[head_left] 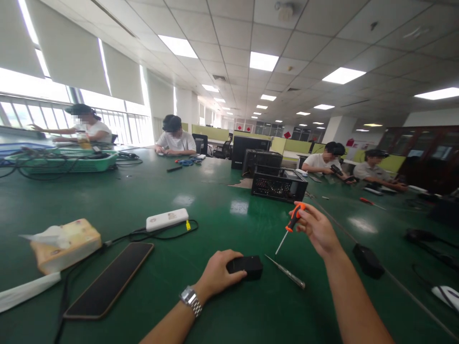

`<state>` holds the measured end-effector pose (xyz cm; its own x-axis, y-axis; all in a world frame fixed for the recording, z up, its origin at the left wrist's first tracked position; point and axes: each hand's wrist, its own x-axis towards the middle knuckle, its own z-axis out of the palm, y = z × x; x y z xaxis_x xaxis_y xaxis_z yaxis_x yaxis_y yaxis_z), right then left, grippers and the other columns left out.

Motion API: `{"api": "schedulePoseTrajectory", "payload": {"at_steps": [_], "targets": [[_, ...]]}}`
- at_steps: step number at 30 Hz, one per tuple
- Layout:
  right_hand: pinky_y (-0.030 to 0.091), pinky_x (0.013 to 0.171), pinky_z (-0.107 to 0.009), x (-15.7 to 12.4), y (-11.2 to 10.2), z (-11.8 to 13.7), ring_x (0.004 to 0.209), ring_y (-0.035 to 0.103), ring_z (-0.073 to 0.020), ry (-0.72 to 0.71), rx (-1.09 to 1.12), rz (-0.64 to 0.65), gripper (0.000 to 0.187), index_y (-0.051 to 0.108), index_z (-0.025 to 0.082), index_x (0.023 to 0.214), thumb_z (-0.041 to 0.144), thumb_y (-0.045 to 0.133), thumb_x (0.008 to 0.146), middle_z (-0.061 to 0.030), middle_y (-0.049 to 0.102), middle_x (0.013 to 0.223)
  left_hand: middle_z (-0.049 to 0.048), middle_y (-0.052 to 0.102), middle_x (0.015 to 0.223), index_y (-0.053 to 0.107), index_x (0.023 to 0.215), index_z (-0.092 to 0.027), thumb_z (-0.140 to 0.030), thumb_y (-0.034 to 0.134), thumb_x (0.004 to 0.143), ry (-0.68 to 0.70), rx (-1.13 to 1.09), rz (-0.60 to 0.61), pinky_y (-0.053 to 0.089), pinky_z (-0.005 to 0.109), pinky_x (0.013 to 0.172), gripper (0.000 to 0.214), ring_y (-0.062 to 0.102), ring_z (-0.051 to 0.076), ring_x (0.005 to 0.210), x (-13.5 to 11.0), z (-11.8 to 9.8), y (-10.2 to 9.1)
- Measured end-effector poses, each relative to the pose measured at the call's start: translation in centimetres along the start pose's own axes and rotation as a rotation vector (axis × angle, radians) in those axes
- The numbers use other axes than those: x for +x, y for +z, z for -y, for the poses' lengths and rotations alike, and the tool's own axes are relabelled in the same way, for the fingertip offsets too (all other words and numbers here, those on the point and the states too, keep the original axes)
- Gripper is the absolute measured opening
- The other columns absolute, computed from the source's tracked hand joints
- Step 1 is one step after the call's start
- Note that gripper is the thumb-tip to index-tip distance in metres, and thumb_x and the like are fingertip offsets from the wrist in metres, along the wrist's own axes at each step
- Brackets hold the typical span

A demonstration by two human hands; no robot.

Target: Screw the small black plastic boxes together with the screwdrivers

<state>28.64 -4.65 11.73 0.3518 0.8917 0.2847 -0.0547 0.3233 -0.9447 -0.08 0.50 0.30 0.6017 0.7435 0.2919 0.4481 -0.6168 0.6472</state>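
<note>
My left hand (218,273) lies on the green table (201,205), its fingers curled around a small black box (248,266). A metal watch sits on that wrist. My right hand (317,228) is raised above the table and pinches a screwdriver (291,226) with an orange and black handle, its shaft pointing down and left toward the box. A bare metal rod (286,271) lies on the table just right of the box.
A phone (111,279) lies face up at the left, with a tissue pack (64,243) and a white power bank (167,219) on a black cable. A black computer case (278,184) stands behind. Several other people sit at the far edges. A black adapter (368,261) lies at the right.
</note>
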Motion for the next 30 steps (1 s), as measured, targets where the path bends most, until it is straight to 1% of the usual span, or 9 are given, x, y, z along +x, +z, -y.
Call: {"api": "schedulePoseTrajectory", "payload": {"at_steps": [4, 7, 10, 16, 20, 27, 30], "targets": [[0.047, 0.048, -0.022, 0.1, 2.3, 0.2, 0.072, 0.068, -0.0203, -0.065, -0.147, -0.011, 0.049, 0.060, 0.016, 0.111, 0.043, 0.072, 0.071, -0.0089, 0.071, 0.090, 0.0035, 0.068, 0.101, 0.067, 0.106, -0.022, -0.044, 0.067, 0.075, 0.007, 0.014, 0.011, 0.042, 0.030, 0.078, 0.038, 0.059, 0.021, 0.086, 0.3, 0.1, 0.2], [0.046, 0.048, -0.021, -0.2, 3.7, -0.4, 0.077, 0.068, -0.0213, -0.064, -0.271, 0.071, 0.044, 0.061, 0.016, 0.108, 0.041, 0.069, 0.073, -0.0079, 0.072, 0.089, 0.0031, 0.069, 0.099, 0.067, 0.104, -0.022, -0.042, 0.066, 0.075, 0.006, 0.033, 0.000, 0.042, 0.030, 0.076, 0.035, 0.058, 0.021, 0.084, 0.5, 0.0, 0.3], [0.046, 0.049, -0.021, -0.6, 4.5, -1.0, 0.081, 0.067, -0.0213, -0.074, -0.354, 0.134, 0.038, 0.061, 0.017, 0.108, 0.038, 0.065, 0.077, -0.0070, 0.072, 0.090, 0.0030, 0.069, 0.099, 0.067, 0.103, -0.022, -0.041, 0.065, 0.076, 0.016, 0.036, -0.004, 0.042, 0.030, 0.076, 0.033, 0.059, 0.021, 0.084, 0.5, -0.1, 0.3], [0.046, 0.050, -0.022, -0.7, 5.2, -2.3, 0.084, 0.067, -0.0214, -0.084, -0.384, 0.150, 0.036, 0.059, 0.018, 0.108, 0.037, 0.061, 0.079, -0.0065, 0.071, 0.094, 0.0034, 0.069, 0.100, 0.066, 0.104, -0.022, -0.037, 0.066, 0.076, 0.037, 0.022, -0.005, 0.043, 0.030, 0.080, 0.033, 0.061, 0.021, 0.088, 0.4, 0.0, 0.4], [0.047, 0.052, -0.023, -0.7, 5.4, -3.0, 0.085, 0.066, -0.0210, -0.066, -0.398, 0.206, 0.034, 0.057, 0.019, 0.109, 0.036, 0.059, 0.080, -0.0062, 0.070, 0.096, 0.0032, 0.069, 0.101, 0.066, 0.105, -0.022, -0.038, 0.066, 0.075, 0.041, 0.017, -0.001, 0.044, 0.031, 0.081, 0.034, 0.061, 0.021, 0.088, 0.3, 0.1, 0.4], [0.048, 0.054, -0.025, -0.9, 5.6, -3.0, 0.084, 0.065, -0.0208, -0.084, -0.425, 0.210, 0.032, 0.056, 0.019, 0.109, 0.036, 0.058, 0.081, -0.0063, 0.068, 0.097, 0.0020, 0.068, 0.098, 0.065, 0.104, -0.023, -0.039, 0.067, 0.075, 0.051, 0.019, -0.009, 0.045, 0.030, 0.081, 0.033, 0.061, 0.021, 0.086, 0.2, 0.1, 0.4], [0.047, 0.056, -0.025, -1.1, 5.6, -2.8, 0.080, 0.064, -0.0190, -0.133, -0.455, 0.219, 0.028, 0.056, 0.020, 0.104, 0.037, 0.059, 0.081, -0.0047, 0.068, 0.093, 0.0021, 0.068, 0.098, 0.065, 0.104, -0.023, -0.038, 0.067, 0.075, 0.051, 0.023, -0.004, 0.044, 0.031, 0.081, 0.033, 0.061, 0.021, 0.087, 0.3, 0.1, 0.4]]}}
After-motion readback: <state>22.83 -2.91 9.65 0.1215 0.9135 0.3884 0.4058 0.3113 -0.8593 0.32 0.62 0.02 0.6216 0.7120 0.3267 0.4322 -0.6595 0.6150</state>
